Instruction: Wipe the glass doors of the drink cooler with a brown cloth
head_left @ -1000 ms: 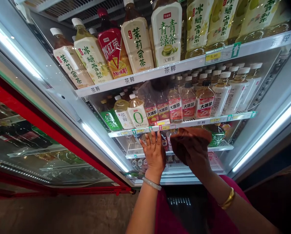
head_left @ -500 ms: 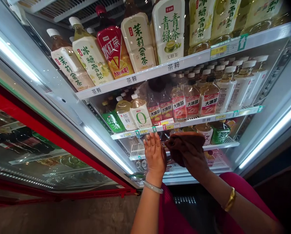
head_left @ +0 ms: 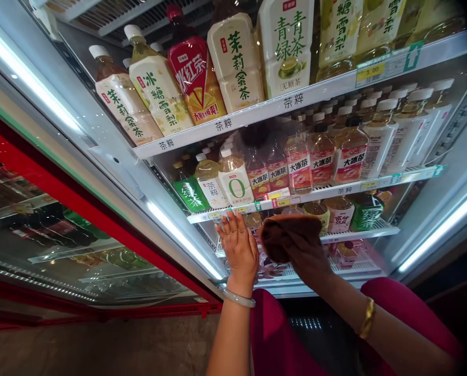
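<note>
My left hand (head_left: pixel 239 248), with a pale bangle at the wrist, has its fingers stretched out at the front edge of the middle shelf (head_left: pixel 319 194), below the bottle with a green "0" (head_left: pixel 235 183). Just right of it, my right hand (head_left: pixel 307 256) holds a bunched dark brown cloth (head_left: pixel 286 237) before the lower shelf. The cloth covers part of the bottles behind it. Red-labelled tea bottles (head_left: pixel 299 166) stand on the middle shelf above the cloth.
Large tea bottles (head_left: pixel 237 65) line the upper shelf (head_left: pixel 256 112). On the lower shelf, a green bottle (head_left: pixel 367 211) stands at the right. A red-framed glass door (head_left: pixel 139 237) is at the left, and my knees are below.
My left hand has shifted a little left along the shelf edge, away from the right hand. The cloth in my right hand has turned and spread. The view has moved slightly.
</note>
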A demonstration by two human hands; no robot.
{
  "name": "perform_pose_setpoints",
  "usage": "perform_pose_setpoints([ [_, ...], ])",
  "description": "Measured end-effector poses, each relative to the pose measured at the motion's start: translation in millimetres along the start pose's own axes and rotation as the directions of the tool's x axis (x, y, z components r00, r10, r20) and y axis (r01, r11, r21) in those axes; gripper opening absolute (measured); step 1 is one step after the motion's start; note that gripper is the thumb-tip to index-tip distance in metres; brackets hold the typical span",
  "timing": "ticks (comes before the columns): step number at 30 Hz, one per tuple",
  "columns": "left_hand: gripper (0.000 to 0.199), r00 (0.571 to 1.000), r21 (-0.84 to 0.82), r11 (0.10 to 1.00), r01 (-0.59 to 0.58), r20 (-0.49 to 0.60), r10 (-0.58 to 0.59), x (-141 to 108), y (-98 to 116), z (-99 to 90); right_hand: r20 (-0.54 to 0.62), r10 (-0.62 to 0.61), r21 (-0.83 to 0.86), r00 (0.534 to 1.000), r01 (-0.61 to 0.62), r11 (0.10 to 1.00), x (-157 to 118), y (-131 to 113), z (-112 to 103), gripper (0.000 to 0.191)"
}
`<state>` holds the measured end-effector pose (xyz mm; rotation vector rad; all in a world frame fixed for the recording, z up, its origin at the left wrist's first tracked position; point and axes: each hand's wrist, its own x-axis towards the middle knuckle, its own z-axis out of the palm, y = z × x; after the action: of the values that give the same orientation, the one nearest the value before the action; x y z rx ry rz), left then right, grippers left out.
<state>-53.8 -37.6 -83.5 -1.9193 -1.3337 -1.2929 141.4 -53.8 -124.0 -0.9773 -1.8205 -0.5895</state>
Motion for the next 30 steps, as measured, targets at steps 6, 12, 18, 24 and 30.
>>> perform_pose_setpoints([
  [6,0.079,1.000,0.004,1.000,-0.006,-0.007,0.006,0,-3,0.0,-0.069,0.114,-0.011,0.991,-0.115,0.993,53,-13,-8,0.036],
  [12,0.078,0.998,0.020,0.998,-0.058,0.011,0.058,-3,-12,-4.5,-0.016,-0.054,0.010,0.998,0.054,0.998,28,-35,21,0.036],
  [18,0.079,0.997,0.078,0.994,-0.075,0.012,0.075,1,-22,-11.4,-0.013,0.013,-0.027,1.000,-0.014,1.000,17,-18,10,0.035],
  [24,0.080,0.995,0.082,0.991,-0.101,0.012,0.101,0,-29,-14.5,-0.029,0.094,0.033,0.995,-0.093,0.995,54,-54,23,0.038],
  [30,0.081,0.998,0.075,0.996,-0.053,0.046,0.049,-4,-52,-26.4,0.025,-0.106,0.054,0.994,0.105,0.993,5,-47,41,0.038],
])
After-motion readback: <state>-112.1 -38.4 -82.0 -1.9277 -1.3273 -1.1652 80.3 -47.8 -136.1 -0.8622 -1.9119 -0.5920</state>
